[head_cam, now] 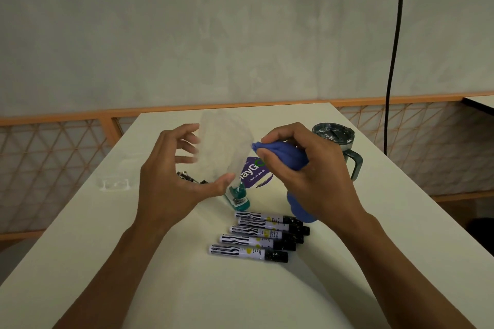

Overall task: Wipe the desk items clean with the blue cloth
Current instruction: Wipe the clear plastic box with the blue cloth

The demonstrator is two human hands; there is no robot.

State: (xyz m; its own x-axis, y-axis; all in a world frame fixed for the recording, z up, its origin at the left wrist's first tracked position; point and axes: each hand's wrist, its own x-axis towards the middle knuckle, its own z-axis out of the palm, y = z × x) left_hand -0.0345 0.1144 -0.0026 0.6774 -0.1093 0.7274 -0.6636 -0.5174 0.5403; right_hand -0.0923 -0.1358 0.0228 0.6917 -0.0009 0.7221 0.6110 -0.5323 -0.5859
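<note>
Gripping the blue cloth [280, 153] in a bunch, the right hand [307, 176] has its fingers curled tight round the wad. One end pokes out toward a clear plastic piece [224, 147] that the left hand [171, 179] holds up over the middle of the desk [187, 288]. The left thumb presses the piece's lower edge and the fingers curl round its far side. It is blurred, so I cannot tell just what it is. The cloth's tip sits just beside the plastic's three o'clock edge; whether they touch I cannot say.

From where I stand the cloth looks soft and limp, easy to ball up, and best held as it is, bunched with a nub sticking out. The plastic looks light, thin and likely slippery, so taking it by the edges seems wise, leaving the faces free for wiping.

At six o'clock from the hands, five markers [256, 235] lie side by side. A teal item [238, 196] and a purple pack [255, 172] lie under the plastic. A dark mug [336, 139] stands at two o'clock, small metal clips [191, 177] lie at nine o'clock, and another clear bit [115, 184] lies further out that way. Nothing stands between cloth and plastic, though a dropped piece would land on the clutter beneath.
</note>
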